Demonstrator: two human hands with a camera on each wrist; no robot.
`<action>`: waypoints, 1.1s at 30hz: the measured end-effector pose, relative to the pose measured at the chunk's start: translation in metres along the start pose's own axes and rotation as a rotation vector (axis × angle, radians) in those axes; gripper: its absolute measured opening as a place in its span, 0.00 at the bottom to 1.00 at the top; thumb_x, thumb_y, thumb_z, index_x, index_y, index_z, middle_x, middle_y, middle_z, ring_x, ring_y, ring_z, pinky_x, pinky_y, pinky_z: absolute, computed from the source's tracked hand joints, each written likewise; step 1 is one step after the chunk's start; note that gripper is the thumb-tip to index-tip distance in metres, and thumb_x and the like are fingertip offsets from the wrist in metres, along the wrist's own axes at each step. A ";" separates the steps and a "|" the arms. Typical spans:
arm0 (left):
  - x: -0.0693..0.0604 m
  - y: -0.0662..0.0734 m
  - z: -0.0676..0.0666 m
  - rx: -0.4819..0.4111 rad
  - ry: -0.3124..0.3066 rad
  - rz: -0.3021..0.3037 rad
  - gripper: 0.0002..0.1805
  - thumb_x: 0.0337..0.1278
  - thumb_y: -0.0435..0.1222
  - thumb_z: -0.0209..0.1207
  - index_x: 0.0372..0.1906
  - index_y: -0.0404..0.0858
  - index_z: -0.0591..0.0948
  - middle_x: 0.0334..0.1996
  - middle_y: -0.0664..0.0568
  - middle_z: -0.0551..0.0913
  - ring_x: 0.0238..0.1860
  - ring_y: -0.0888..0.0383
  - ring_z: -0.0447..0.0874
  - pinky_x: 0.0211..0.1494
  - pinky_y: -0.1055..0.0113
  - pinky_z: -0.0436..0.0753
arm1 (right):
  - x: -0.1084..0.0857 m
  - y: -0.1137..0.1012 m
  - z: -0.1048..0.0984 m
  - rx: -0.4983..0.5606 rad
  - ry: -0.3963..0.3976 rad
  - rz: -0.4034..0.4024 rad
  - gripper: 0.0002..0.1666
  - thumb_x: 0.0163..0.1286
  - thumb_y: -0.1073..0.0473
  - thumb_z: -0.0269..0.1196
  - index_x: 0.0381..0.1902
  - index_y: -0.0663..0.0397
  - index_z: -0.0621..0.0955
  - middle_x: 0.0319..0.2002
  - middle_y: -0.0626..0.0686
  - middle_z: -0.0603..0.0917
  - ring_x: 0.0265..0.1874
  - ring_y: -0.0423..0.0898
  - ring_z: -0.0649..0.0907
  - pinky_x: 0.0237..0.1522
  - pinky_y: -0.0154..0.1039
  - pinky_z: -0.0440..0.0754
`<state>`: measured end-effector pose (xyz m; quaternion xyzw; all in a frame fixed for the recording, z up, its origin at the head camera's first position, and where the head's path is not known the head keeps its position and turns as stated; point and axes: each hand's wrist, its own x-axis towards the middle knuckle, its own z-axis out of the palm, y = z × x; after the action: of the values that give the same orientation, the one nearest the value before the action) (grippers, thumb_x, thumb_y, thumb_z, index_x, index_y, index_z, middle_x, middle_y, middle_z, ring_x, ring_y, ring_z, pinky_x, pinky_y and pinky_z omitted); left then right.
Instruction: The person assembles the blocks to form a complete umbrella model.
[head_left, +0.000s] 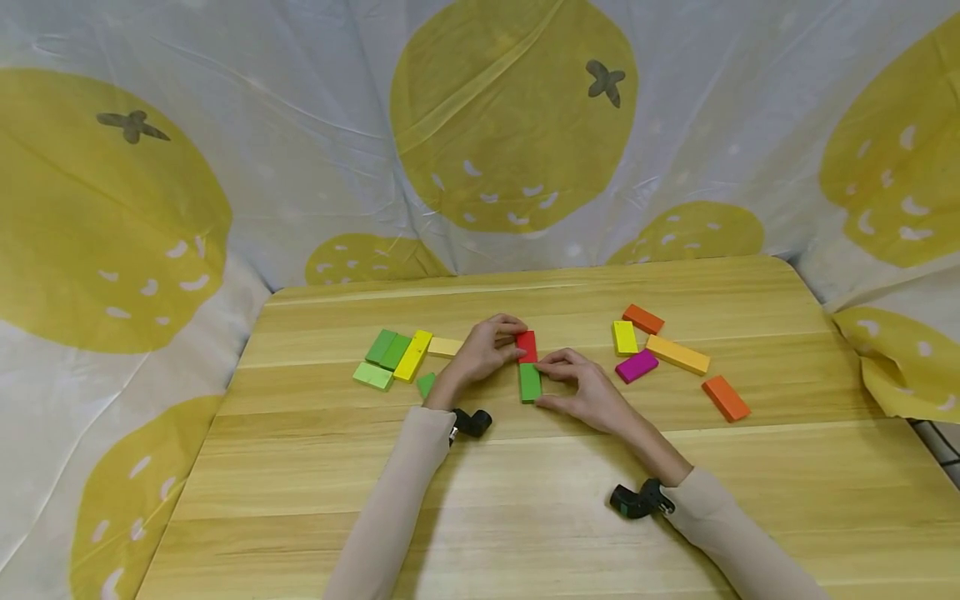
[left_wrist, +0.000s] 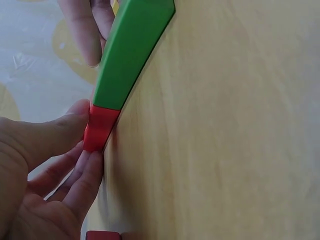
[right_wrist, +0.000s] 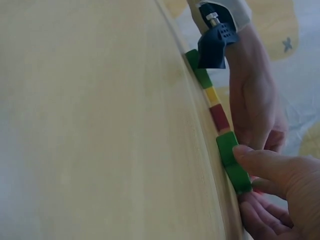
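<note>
Though creased, printed cloth [head_left: 495, 133]; wooden tabletop [head_left: 555, 517]

Red block [head_left: 528, 347], green block [head_left: 530, 383], beige sleeves [head_left: 408, 483], white cloth [head_left: 315, 158] with yellow fruit-like print [head_left: 510, 117]

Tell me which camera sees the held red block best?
Head: most of the red block shows from above. Left wrist shows it closer but foreshortened; right wrist shows only a red sliver, mostly hidden.

Two hands [head_left: 588, 393], two wrist cameras [head_left: 636, 500], one table [head_left: 540, 517], perhaps fourteen blocks [head_left: 530, 384]
</note>
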<state>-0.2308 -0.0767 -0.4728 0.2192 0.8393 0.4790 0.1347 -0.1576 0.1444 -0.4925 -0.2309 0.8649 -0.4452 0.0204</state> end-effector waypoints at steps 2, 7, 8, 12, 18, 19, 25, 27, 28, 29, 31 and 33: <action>-0.002 0.000 0.001 0.000 0.002 0.010 0.24 0.68 0.27 0.63 0.66 0.25 0.77 0.67 0.38 0.75 0.71 0.43 0.76 0.74 0.56 0.76 | -0.001 0.000 -0.002 0.009 -0.009 0.009 0.32 0.60 0.56 0.78 0.62 0.53 0.85 0.59 0.54 0.82 0.60 0.54 0.82 0.61 0.53 0.83; -0.015 0.005 0.002 0.105 -0.016 0.032 0.29 0.73 0.34 0.61 0.73 0.28 0.71 0.76 0.39 0.67 0.77 0.41 0.68 0.79 0.50 0.70 | -0.007 0.001 -0.013 0.039 0.004 0.045 0.32 0.61 0.56 0.78 0.63 0.53 0.84 0.60 0.54 0.82 0.59 0.54 0.84 0.62 0.52 0.84; -0.018 0.006 0.002 0.137 -0.027 0.033 0.31 0.74 0.37 0.61 0.75 0.30 0.70 0.78 0.40 0.64 0.78 0.42 0.65 0.80 0.49 0.67 | -0.010 0.002 -0.016 0.025 0.021 0.043 0.32 0.62 0.56 0.77 0.63 0.54 0.83 0.60 0.54 0.82 0.59 0.54 0.84 0.62 0.53 0.84; -0.031 0.009 0.000 0.223 -0.086 0.044 0.39 0.72 0.46 0.62 0.80 0.38 0.63 0.84 0.47 0.53 0.85 0.46 0.50 0.84 0.45 0.56 | -0.020 0.007 -0.031 -0.047 0.125 0.025 0.32 0.61 0.59 0.77 0.63 0.58 0.83 0.62 0.56 0.82 0.62 0.57 0.81 0.63 0.58 0.81; -0.043 0.007 0.000 0.235 -0.161 0.089 0.45 0.69 0.46 0.65 0.82 0.39 0.58 0.86 0.50 0.45 0.86 0.51 0.38 0.86 0.48 0.50 | -0.039 0.018 -0.050 -0.125 0.308 0.111 0.29 0.61 0.61 0.77 0.60 0.64 0.83 0.62 0.61 0.80 0.63 0.61 0.79 0.62 0.61 0.77; -0.043 0.007 0.001 0.236 -0.168 0.090 0.45 0.69 0.46 0.66 0.82 0.39 0.58 0.86 0.50 0.45 0.86 0.51 0.37 0.86 0.49 0.50 | -0.043 0.020 -0.053 -0.133 0.331 0.136 0.29 0.62 0.62 0.76 0.60 0.64 0.83 0.62 0.62 0.80 0.63 0.62 0.79 0.62 0.61 0.77; -0.046 0.008 0.004 0.287 -0.172 0.077 0.43 0.69 0.46 0.66 0.81 0.38 0.61 0.84 0.48 0.51 0.85 0.50 0.46 0.87 0.52 0.50 | -0.060 0.031 -0.064 -0.148 0.414 0.208 0.27 0.61 0.64 0.76 0.58 0.65 0.84 0.61 0.64 0.80 0.63 0.64 0.78 0.61 0.62 0.75; -0.046 0.009 0.005 0.313 -0.168 0.071 0.43 0.69 0.46 0.66 0.81 0.39 0.61 0.84 0.48 0.53 0.85 0.49 0.49 0.87 0.53 0.50 | -0.064 0.032 -0.067 -0.148 0.432 0.224 0.27 0.61 0.63 0.77 0.58 0.65 0.84 0.61 0.64 0.80 0.62 0.65 0.77 0.61 0.63 0.74; -0.046 0.009 0.006 0.320 -0.167 0.068 0.42 0.69 0.47 0.66 0.81 0.39 0.61 0.84 0.48 0.53 0.85 0.49 0.49 0.87 0.53 0.51 | -0.065 0.033 -0.068 -0.149 0.439 0.232 0.28 0.61 0.63 0.77 0.58 0.66 0.84 0.60 0.64 0.80 0.61 0.65 0.77 0.60 0.63 0.74; -0.046 0.010 0.006 0.321 -0.166 0.063 0.42 0.69 0.47 0.66 0.81 0.39 0.61 0.84 0.48 0.53 0.85 0.48 0.49 0.86 0.52 0.51 | -0.065 0.033 -0.069 -0.152 0.446 0.242 0.28 0.60 0.62 0.77 0.57 0.66 0.84 0.59 0.65 0.80 0.61 0.65 0.77 0.60 0.63 0.74; -0.047 0.010 0.008 0.322 -0.165 0.054 0.42 0.69 0.47 0.65 0.81 0.39 0.61 0.84 0.48 0.52 0.85 0.48 0.49 0.86 0.52 0.53 | -0.065 0.033 -0.069 -0.160 0.452 0.267 0.29 0.59 0.61 0.78 0.57 0.67 0.84 0.58 0.65 0.81 0.59 0.65 0.78 0.59 0.61 0.75; -0.047 0.010 0.010 0.319 -0.166 0.047 0.42 0.70 0.47 0.65 0.81 0.39 0.60 0.84 0.49 0.51 0.85 0.48 0.48 0.86 0.51 0.54 | -0.065 0.033 -0.069 -0.175 0.447 0.287 0.31 0.58 0.59 0.79 0.57 0.67 0.84 0.57 0.65 0.81 0.57 0.64 0.79 0.57 0.58 0.76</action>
<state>-0.1838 -0.0883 -0.4685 0.2962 0.8852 0.3231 0.1557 -0.1292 0.2404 -0.4873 -0.0032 0.9069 -0.4013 -0.1282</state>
